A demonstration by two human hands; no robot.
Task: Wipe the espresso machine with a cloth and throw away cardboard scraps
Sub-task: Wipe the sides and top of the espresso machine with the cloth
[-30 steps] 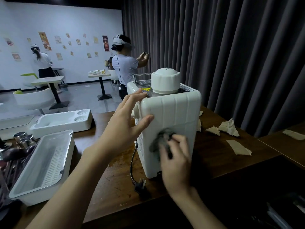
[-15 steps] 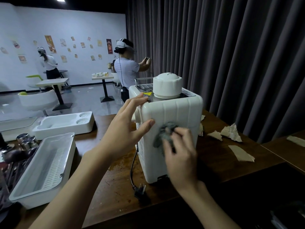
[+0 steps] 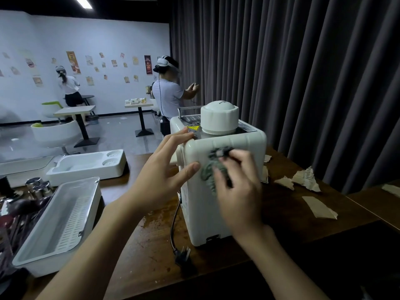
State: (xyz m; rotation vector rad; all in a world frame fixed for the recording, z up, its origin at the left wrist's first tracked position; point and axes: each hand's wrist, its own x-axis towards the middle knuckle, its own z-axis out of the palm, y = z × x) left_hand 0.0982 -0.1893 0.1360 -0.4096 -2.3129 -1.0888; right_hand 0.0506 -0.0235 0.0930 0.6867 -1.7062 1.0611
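A white espresso machine point(image 3: 203, 215) with a round white cap stands on the brown wooden table point(image 3: 151, 252), its back panel towards me. My left hand point(image 3: 164, 176) rests open-fingered on its upper left corner, steadying it. My right hand point(image 3: 236, 187) presses a crumpled grey-green cloth point(image 3: 213, 169) against the upper part of the back panel. Torn cardboard scraps point(image 3: 305, 178) lie on the table to the right of the machine, and a larger flat piece point(image 3: 320, 207) lies nearer to me.
The machine's black cable and plug point(image 3: 183, 255) lie loose on the table by its base. A white tray with a slotted insert point(image 3: 58, 221) and a white moulded tray point(image 3: 86, 164) sit at the left. Dark curtains hang behind. Two people with headsets stand in the far room.
My right hand has slid the cloth upwards along the back panel, from its middle to near the top edge. My left hand stays on the corner.
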